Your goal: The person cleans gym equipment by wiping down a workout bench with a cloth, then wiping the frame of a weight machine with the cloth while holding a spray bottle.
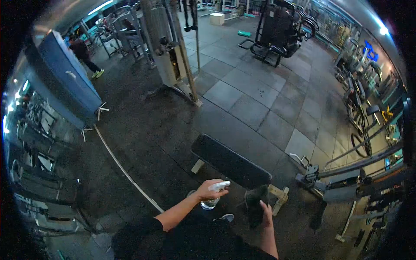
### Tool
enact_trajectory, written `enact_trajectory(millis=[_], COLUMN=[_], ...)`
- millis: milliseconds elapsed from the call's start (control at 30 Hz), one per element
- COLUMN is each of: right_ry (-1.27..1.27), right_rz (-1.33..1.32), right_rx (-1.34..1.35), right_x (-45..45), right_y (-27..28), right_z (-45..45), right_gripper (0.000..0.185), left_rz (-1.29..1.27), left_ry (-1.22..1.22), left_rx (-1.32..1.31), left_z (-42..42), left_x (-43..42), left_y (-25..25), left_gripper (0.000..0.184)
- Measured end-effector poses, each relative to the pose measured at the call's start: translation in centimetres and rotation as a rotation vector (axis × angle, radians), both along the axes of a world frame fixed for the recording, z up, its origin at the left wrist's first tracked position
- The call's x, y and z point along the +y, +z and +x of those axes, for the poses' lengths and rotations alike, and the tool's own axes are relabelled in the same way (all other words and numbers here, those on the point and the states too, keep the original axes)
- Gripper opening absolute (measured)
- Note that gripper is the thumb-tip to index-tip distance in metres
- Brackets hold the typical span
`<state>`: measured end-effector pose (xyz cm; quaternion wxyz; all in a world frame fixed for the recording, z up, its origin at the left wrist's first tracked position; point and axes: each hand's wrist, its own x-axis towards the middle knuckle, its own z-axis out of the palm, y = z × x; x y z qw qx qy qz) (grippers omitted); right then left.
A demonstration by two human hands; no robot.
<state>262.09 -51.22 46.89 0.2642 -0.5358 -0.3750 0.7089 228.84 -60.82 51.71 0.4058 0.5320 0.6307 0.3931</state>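
My left hand (207,190) is closed around the neck of a spray bottle with a white trigger head (220,186); the bottle's clear lower part shows beneath my fingers. My right hand (267,214) holds a dark cloth (256,203) that hangs down in front of the thumb side. Just ahead of both hands lies a flat, black padded bench (232,160), set at an angle, with pale legs (279,197). The cloth overlaps the bench's near right end; whether it touches the pad I cannot tell.
A cable machine (171,65) stands ahead to the left, and a black weight machine (279,32) farther off. A blue panel (69,73) leans over at left, with a person (81,52) beyond it. More equipment and a bicycle (362,130) line the right side.
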Motion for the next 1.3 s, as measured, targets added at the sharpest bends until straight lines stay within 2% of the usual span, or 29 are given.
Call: enact_trajectory(millis=[67,133,167,267,333,400,467,500,533,567,600,633,700,733,833,900,967,1000,1067,1100,1133,1200,1300], right_ry=[0.116,0.124,0.123,0.123,0.112,0.085,0.055,0.189,0.319,0.316,0.194,0.075,0.131,0.184,0.128,0.125,0.143,0.157,0.133,0.11,0.103,0.185,0.206], right_rz=[0.093,0.19,0.198,0.338,0.408,0.366,0.316,0.306,0.294,0.28,0.216,0.154,0.152,0.158,0.126,0.227,0.198,0.189,0.158,0.137,0.123,0.075,0.002], right_rx=[0.043,0.049,0.054,0.2,0.387,0.402,0.421,0.484,0.543,0.539,0.473,0.403,0.466,0.537,0.484,0.385,0.445,0.512,0.511,0.513,0.5,0.514,0.559], right_x=[1.4,2.8,3.4,4.6,4.0,2.8,2.6,3.3,3.0,2.3,0.7,0.1,1.8,1.9,0.2,-0.1,0.9,1.4,-0.5,-0.9,-0.3,0.7,0.8], right_y=[5.6,7.1,7.4,6.8,5.1,6.2,6.9,6.5,7.3,8.0,10.7,12.4,10.1,10.8,15.9,16.9,14.1,12.9,17.0,18.3,17.5,15.5,14.0], right_z=[-6.5,-12.5,-15.5,-25.2,-30.5,-36.8,-42.4,-44.2,-46.1,-47.7,-49.6,-51.2,-53.6,-54.9,-59.0,-62.0,-65.5,-67.1,-71.0,-72.6,-72.9,-76.1,-81.0], right_gripper=[0.055,0.051,0.051,0.044,0.031,0.035,0.039,0.046,0.052,0.052,0.059,0.066,0.071,0.075,0.074,0.069,0.068,0.066,0.064,0.063,0.063,0.061,0.062], left_rz=[0.044,0.072,0.165,0.118,0.101,0.185,0.266,0.246,0.262,0.286,0.306,0.293,0.264,0.296,0.354,0.38,0.395,0.386,0.311,0.358,0.356,0.469,0.381], left_ry=[0.015,0.057,0.084,0.08,0.111,0.193,0.285,0.291,0.3,0.307,0.331,0.334,0.345,0.37,0.472,0.555,0.652,0.654,0.751,0.776,0.758,0.732,0.781], left_rx=[-0.024,0.019,-0.08,-0.169,-0.246,-0.096,-0.125,-0.121,-0.141,-0.163,-0.078,-0.141,-0.215,-0.231,-0.323,-0.386,-0.187,-0.186,-0.051,-0.1,0.012,0.009,-0.005], left_z=[-1.8,-4.5,-6.2,-13.3,-18.7,-23.9,-28.5,-30.6,-32.6,-34.5,-36.0,-37.5,-40.0,-41.0,-42.9,-43.8,-46.2,-47.5,-50.1,-51.6,-52.5,-55.8,-60.7], left_x=[0.2,0.7,0.5,0.2,-0.4,-1.3,-2.6,-3.2,-3.8,-4.2,-5.2,-5.8,-6.9,-7.3,-8.0,-8.9,-9.2,-9.2,-9.4,-9.2,-8.9,-8.1,-8.0], left_y=[0.1,2.2,2.2,5.0,5.9,6.9,8.5,9.2,9.8,10.4,11.7,11.9,11.3,10.4,10.3,11.6,13.2,14.2,15.5,15.5,15.6,16.0,17.5], left_gripper=[0.041,0.041,0.044,0.053,0.054,0.056,0.056,0.056,0.055,0.054,0.047,0.044,0.04,0.034,0.027,0.025,0.021,0.021,0.02,0.018,0.017,0.016,0.015])
